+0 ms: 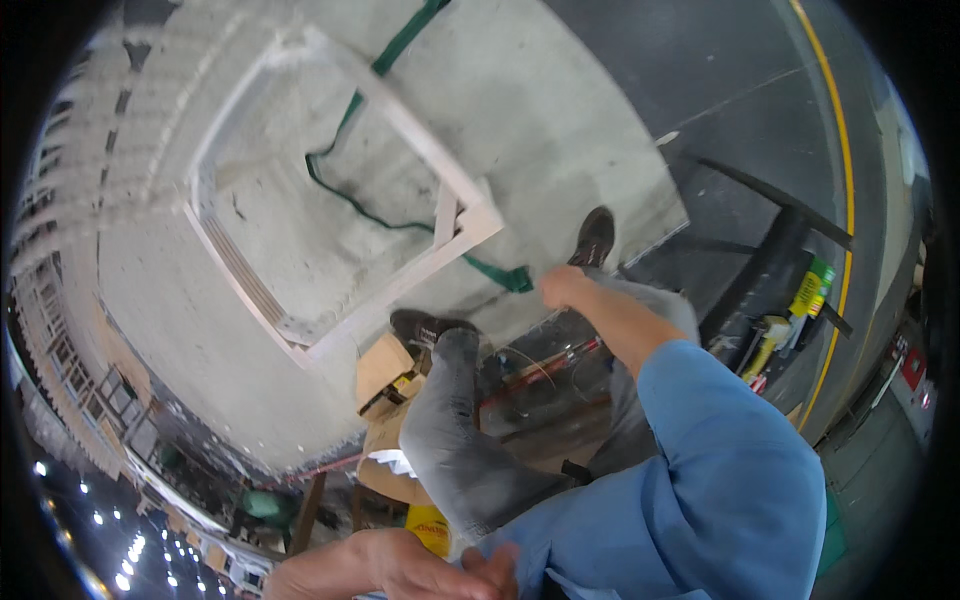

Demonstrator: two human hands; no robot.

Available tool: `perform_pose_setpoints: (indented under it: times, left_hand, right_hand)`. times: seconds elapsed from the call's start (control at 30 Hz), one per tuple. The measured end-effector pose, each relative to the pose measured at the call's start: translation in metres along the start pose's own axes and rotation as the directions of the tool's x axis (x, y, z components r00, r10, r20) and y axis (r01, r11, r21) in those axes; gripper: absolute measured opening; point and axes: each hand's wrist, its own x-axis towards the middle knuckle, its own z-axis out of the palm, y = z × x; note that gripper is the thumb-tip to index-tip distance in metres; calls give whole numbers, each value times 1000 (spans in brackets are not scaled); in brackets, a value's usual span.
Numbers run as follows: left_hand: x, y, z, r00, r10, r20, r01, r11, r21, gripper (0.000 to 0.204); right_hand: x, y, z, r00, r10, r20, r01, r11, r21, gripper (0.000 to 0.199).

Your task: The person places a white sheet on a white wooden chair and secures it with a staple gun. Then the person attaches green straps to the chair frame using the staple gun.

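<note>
My right hand (565, 288) is closed in a fist beside my right knee, over the edge of the pale floor panel. Just left of it is the wide end of a green strap (515, 278); whether the fist grips anything is hidden. My left hand (440, 575) hangs low at the bottom edge in front of my blue shirt, fingers loosely apart, with nothing seen in it. Ahead, a pale wooden frame (400, 120) with a short diagonal corner brace rests on the panel. The strap winds across the panel inside the frame's outline and passes beneath its near side.
Near my left leg are an opened cardboard box (385, 370) and a yellow container (428, 528). A red bar tool (540, 375) lies between my legs. At right, a dark stand (755, 270) sits beside several yellow and green tools (790, 320), with a yellow floor line (845, 170) beyond.
</note>
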Motion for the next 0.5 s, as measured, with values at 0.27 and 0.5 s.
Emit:
perform_pose_setpoints:
  times: [0.27, 0.5]
  left_hand:
    - [-93, 30, 44, 969, -224, -103, 221, 975, -36, 36]
    - [-91, 55, 46, 973, -161, -166, 161, 987, -11, 33]
  right_hand:
    - [139, -30, 85, 982, 112, -153, -26, 877, 480, 43]
    - [168, -30, 101, 970, 244, 10, -138, 514, 847, 45]
